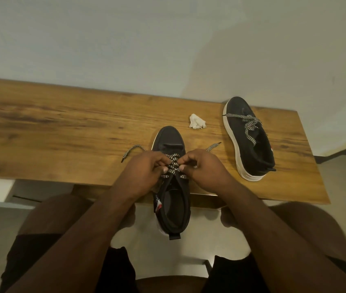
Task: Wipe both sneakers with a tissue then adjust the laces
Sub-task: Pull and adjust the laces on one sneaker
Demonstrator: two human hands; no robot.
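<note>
You are in the lace step now, on the dark canvas sneaker with the white sole at the centre of the frame; its toe lies on the brown wooden table and its heel hangs past the near edge. Your left hand and right hand meet over the black-and-white checked lace, each grip narrow and pinching a strand at the crossing. The two loose lace ends trail out to either side of the toe.

The crumpled white tissue lies apart, above and right of this shoe, so wiping looks finished. The second dark sneaker lies right of centre, its laces slack.

Next, I judge, you need an even pull on both strands to snug the crossing without twisting it, then the same on the other shoe.
</note>
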